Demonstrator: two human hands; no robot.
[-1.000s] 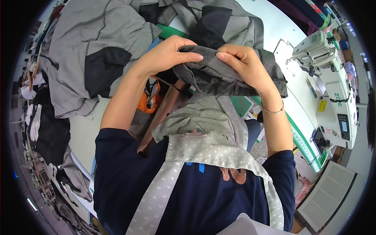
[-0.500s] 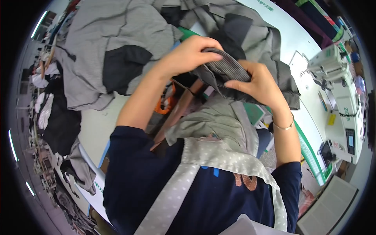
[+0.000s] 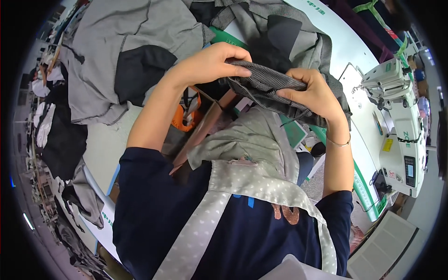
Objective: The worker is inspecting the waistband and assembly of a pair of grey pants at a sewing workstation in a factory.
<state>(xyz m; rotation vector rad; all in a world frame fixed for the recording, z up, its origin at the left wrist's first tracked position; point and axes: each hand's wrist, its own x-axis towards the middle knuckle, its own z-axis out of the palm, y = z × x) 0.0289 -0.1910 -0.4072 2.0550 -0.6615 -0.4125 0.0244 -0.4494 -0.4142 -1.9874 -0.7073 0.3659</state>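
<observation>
Single head-worn fisheye view, looking steeply down, close above chest [image 3: 268, 233] and forearms [image 3: 156, 114], worktable [image 3: 357, 49] beyond

A person's left hand [image 3: 210, 64] and right hand [image 3: 318, 94] are pinching a dark checked fabric [image 3: 269, 79]. A white sewing machine [image 3: 396, 122] is standing at right.

White sewing machine [image 3: 402, 128] on the right part of the white desk [image 3: 357, 49], small display panel [image 3: 409, 171] and yellow label [image 3: 387, 145] on its body. Slim tools [image 3: 377, 122] lie just beside it. Green measuring strip [image 3: 366, 190] runs along the desk's near right edge. Orange item [image 3: 178, 122] sits below the near edge, left of a brown board [image 3: 199, 131]. Black cloth [image 3: 65, 144] by the left edge; pale slab-like panel [image 3: 382, 245] past the near right corner.
</observation>
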